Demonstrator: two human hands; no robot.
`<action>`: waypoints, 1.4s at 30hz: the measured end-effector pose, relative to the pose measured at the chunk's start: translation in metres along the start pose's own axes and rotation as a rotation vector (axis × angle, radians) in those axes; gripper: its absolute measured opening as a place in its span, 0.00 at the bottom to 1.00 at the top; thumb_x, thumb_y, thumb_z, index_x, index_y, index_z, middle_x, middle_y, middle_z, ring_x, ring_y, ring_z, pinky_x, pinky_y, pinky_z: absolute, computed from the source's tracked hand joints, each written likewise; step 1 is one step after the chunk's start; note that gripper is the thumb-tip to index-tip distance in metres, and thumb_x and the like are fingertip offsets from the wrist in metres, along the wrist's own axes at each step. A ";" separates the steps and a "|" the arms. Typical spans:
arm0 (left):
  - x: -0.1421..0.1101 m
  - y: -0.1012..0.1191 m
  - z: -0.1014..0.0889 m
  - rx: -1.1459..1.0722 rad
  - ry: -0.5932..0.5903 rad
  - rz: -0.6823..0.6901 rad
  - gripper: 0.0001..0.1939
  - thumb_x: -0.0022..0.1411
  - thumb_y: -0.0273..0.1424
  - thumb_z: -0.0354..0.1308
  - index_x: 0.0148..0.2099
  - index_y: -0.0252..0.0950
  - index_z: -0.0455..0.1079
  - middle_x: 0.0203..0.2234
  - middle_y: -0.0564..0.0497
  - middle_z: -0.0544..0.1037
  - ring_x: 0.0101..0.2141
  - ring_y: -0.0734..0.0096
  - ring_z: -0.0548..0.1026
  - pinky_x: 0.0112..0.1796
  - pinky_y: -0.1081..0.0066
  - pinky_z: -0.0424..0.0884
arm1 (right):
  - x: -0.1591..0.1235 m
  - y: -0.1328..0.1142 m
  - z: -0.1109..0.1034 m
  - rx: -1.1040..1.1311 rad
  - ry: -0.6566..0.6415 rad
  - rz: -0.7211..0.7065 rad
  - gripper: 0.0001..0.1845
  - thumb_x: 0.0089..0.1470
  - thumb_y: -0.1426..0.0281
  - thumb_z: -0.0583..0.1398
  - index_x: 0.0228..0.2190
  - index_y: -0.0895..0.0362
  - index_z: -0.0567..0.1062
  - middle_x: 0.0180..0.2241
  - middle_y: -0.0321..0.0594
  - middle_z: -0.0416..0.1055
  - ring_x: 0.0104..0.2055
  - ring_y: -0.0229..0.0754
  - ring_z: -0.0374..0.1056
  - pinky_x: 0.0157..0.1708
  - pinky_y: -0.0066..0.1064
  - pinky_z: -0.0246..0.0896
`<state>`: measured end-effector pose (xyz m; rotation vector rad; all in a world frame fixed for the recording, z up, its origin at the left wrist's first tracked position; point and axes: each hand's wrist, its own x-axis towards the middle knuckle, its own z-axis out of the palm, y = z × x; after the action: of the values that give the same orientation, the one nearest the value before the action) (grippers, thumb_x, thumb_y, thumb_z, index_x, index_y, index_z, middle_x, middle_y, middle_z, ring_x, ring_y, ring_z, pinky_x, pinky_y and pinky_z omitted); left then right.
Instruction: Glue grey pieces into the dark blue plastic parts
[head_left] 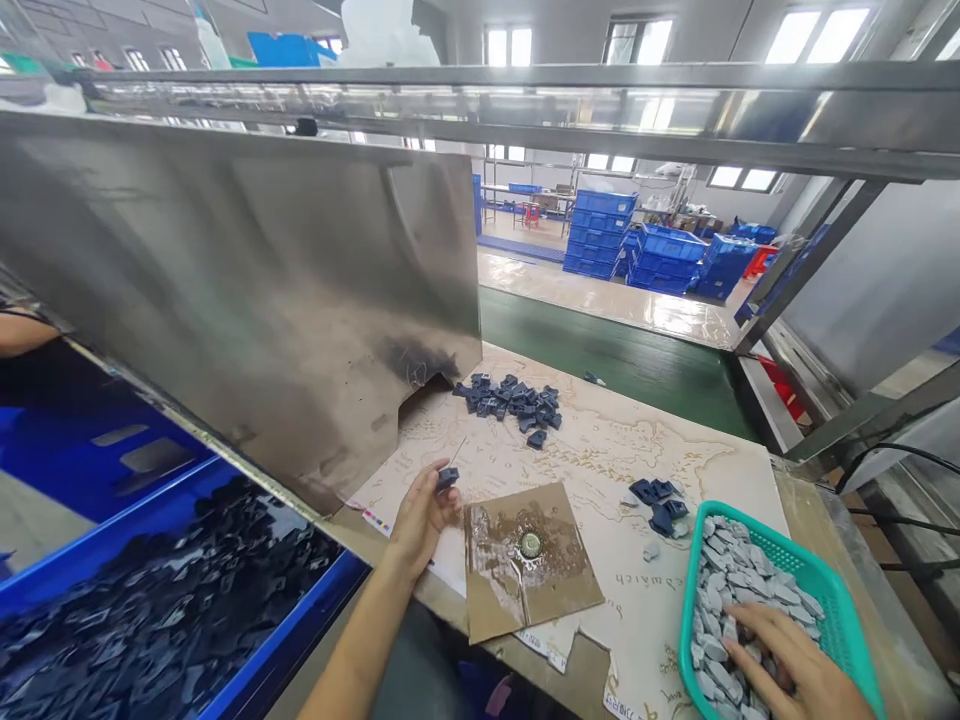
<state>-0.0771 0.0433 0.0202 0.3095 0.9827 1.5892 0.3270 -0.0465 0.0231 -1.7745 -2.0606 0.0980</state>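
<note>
My left hand (422, 517) is shut on a small dark blue moulded part (448, 478), and a thin needle-like spike rises just beyond it. My right hand (795, 665) lies with fingers apart on grey-blue parts (731, 590) heaped in a green plastic basket (806, 570). Between my hands, a square of stained cardboard (559, 535) carries a round metal disc (530, 545). Dark blue parts form a loose pile (510, 405) at the far end of a map-printed paper mat (622, 450). A smaller cluster (656, 503) lies near the basket.
A stainless steel panel (225, 300) with a scorched notch rises along the left. Below it stands a blue crate (285, 610) full of dark parts. A co-worker's forearm (22, 335) shows at the left edge. Metal rails cross above; stacked blue crates (600, 235) stand beyond.
</note>
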 end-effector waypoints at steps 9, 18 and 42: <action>0.005 -0.007 -0.018 0.014 0.083 0.118 0.15 0.41 0.34 0.71 0.31 0.36 0.72 0.23 0.57 0.76 0.22 0.81 0.73 0.21 0.85 0.71 | 0.011 -0.059 -0.027 0.436 0.113 0.311 0.22 0.48 0.49 0.60 0.33 0.54 0.76 0.32 0.44 0.78 0.33 0.47 0.75 0.31 0.35 0.74; 0.004 -0.009 -0.018 0.086 0.072 0.151 0.26 0.25 0.31 0.76 0.33 0.38 0.74 0.24 0.56 0.78 0.29 0.75 0.78 0.24 0.86 0.72 | 0.018 -0.131 -0.030 0.716 0.022 0.334 0.20 0.47 0.55 0.63 0.37 0.55 0.78 0.26 0.41 0.74 0.27 0.40 0.72 0.23 0.25 0.69; 0.001 -0.007 -0.011 0.297 -0.135 0.075 0.29 0.36 0.52 0.68 0.31 0.33 0.68 0.22 0.50 0.80 0.21 0.72 0.76 0.24 0.75 0.73 | 0.051 -0.179 0.021 0.854 0.192 -0.132 0.16 0.53 0.75 0.61 0.43 0.49 0.75 0.30 0.36 0.77 0.30 0.37 0.73 0.30 0.27 0.71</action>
<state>-0.0801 0.0395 0.0076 0.6570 1.1119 1.4669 0.1484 -0.0265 0.0745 -1.0681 -1.6191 0.6348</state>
